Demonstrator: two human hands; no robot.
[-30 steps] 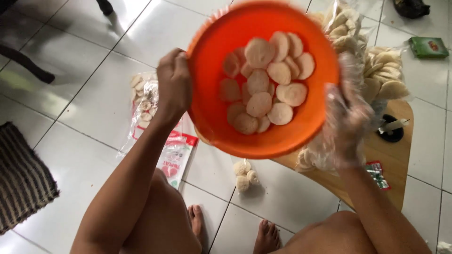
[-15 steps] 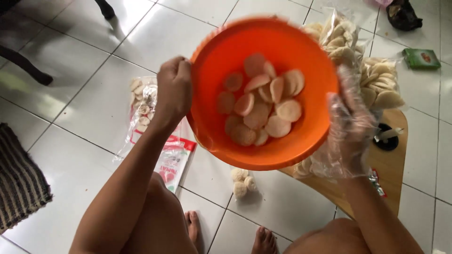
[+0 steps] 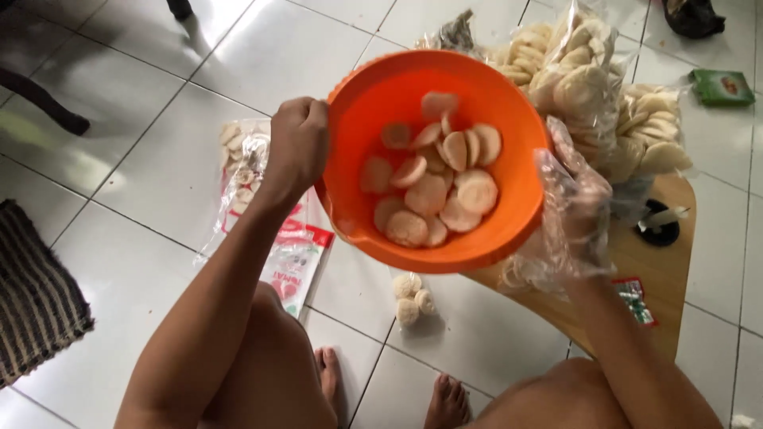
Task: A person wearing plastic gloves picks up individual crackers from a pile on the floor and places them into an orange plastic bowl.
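Observation:
I hold up an orange plastic bowl over my lap. Several pale round crackers lie inside it, piled toward the middle. My left hand grips the bowl's left rim. My right hand, in a loose clear plastic glove, presses against the bowl's right side, fingers spread. My knees and bare feet show below the bowl.
Clear bags of the same crackers stand on a low wooden table at the right. A part-filled bag lies on the white tiled floor at the left, a small bag under the bowl. A striped mat lies far left.
The bowl has tilted and shifted slightly right and down in view. The crackers inside have slid and regrouped. Both hands keep their hold.

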